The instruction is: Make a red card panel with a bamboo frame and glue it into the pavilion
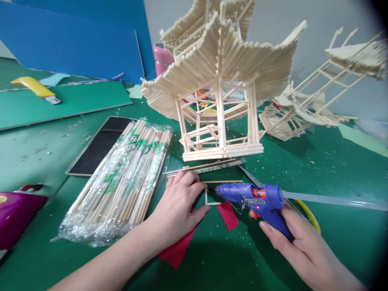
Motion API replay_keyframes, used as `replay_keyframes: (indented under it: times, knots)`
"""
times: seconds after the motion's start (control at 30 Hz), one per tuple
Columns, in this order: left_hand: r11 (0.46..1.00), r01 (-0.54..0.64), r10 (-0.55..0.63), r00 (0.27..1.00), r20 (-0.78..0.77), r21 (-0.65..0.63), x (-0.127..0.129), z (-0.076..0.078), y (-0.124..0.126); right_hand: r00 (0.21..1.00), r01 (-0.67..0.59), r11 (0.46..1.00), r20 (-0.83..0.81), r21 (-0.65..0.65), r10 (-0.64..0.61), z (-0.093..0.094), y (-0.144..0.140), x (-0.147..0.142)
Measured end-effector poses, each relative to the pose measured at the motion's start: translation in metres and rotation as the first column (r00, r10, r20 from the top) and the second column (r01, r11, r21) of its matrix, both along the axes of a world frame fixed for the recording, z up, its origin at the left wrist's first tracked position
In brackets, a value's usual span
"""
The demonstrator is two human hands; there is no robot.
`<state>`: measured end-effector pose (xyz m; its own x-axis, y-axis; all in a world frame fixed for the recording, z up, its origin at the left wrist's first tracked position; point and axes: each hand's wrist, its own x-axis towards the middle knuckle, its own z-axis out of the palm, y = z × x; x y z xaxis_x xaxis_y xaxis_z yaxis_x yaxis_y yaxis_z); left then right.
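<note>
A blue hot glue gun (248, 194) with a lit red light is gripped in my right hand (298, 238), its nozzle pointing left. A long clear glue stick (333, 200) sticks out of its back. Under the nozzle lies a small frame of short wooden sticks (206, 198) on the table. My left hand (182, 200) holds this frame down, with index finger and thumb at its two left corners. The nozzle tip is close to the upper corner, by my index finger; whether they touch is unclear. Red paper pieces (228, 216) lie below the frame.
A chopstick pavilion model (220, 101) stands behind my hands; another stick model (303, 105) leans at right. Bagged chopsticks (121, 182) lie left, partly over a dark tablet-like panel (93, 149). A yellow utility knife (36, 89), pink bottle (163, 58) and purple object (20, 216) are around.
</note>
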<state>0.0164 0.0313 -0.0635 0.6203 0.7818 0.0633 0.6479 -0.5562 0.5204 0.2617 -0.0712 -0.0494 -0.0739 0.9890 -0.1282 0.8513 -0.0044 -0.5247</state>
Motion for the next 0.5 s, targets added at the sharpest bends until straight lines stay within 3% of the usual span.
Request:
replay_keyframes:
  times: [0.5]
  knots:
    - [1.0, -0.005, 0.005, 1.0, 0.009, 0.006, -0.0008, -0.0007, -0.0027, 1.0, 0.005, 1.0, 0.007, -0.018, -0.005, 0.0004, -0.002, -0.0005]
